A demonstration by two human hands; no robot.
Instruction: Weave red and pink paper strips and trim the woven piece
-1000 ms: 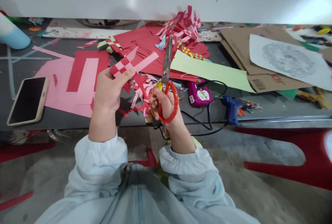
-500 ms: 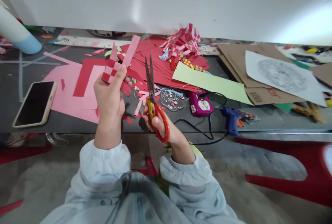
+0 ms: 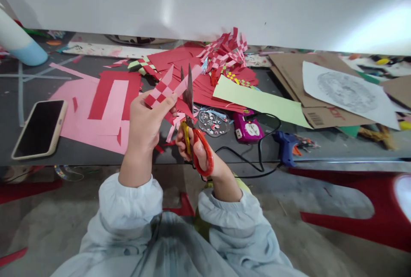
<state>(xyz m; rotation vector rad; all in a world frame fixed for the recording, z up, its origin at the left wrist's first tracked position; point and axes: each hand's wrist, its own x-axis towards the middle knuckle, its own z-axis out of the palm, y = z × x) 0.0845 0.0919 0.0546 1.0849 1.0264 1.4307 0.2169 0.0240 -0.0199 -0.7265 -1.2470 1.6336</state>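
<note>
My left hand (image 3: 147, 123) pinches a small woven paper piece (image 3: 162, 90) in red and pink checks, with loose strip ends sticking out. In my right hand (image 3: 192, 145) is a pair of scissors (image 3: 188, 110) with a red and a yellow handle, its tips pointing away from me. The blades are slightly parted, and a pink strip end of the woven piece lies at them; whether it is between them I cannot tell. Below and behind both hands are paper scraps and a pile of red paper sheets (image 3: 201, 86).
A phone (image 3: 40, 128) lies at the left beside pink paper (image 3: 80, 129). On the right are a light green paper strip (image 3: 260, 101), a purple box (image 3: 248, 127) with a black cable, a blue glue gun (image 3: 286, 147) and cardboard (image 3: 289, 71). A round clear dish (image 3: 213, 123) holds small beads.
My left hand has moved right with the woven paper, bringing its strip end to the scissors. The blades have opened a little wider.
</note>
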